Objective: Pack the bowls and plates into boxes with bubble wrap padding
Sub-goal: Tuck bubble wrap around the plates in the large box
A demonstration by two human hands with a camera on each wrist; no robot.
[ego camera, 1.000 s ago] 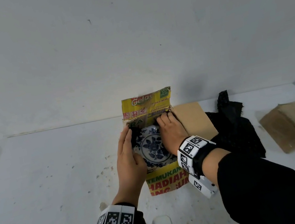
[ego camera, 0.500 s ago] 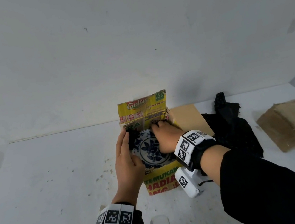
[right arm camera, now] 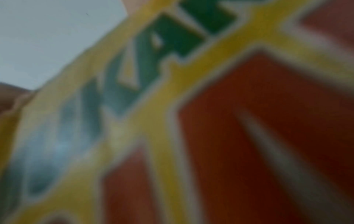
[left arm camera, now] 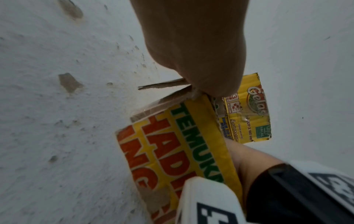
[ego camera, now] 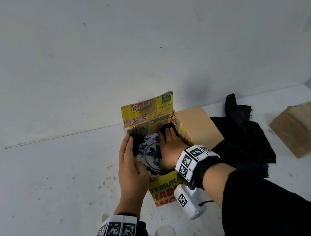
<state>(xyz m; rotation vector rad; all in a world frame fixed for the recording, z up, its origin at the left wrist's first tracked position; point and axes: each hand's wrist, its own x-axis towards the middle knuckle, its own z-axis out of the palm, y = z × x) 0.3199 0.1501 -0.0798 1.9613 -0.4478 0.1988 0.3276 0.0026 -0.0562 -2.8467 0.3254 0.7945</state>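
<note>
A yellow printed box (ego camera: pixel 163 189) stands open on the white table (ego camera: pixel 48 188). Inside it lies a blue-and-white plate (ego camera: pixel 151 154) with black bubble wrap (ego camera: pixel 137 142) bunched along its far and left rim. My left hand (ego camera: pixel 129 164) lies with straight fingers against the plate's left edge and the wrap. My right hand (ego camera: pixel 171 146) rests flat on the plate's right half, fingertips pushed into the wrap at the far wall. The left wrist view shows the box front (left arm camera: pixel 182 148) under my palm. In the right wrist view the box lettering (right arm camera: pixel 172 106) is a close blur.
A loose heap of black bubble wrap (ego camera: pixel 241 140) lies right of the box, behind its brown open flap (ego camera: pixel 197 127). A flattened brown cardboard piece (ego camera: pixel 305 126) sits at the far right. A white wall rises just behind the box.
My right wrist has dropped lower against the box's front and its fingers have dug further into the wrap at the far side. The left hand has stayed at the plate's left edge.
</note>
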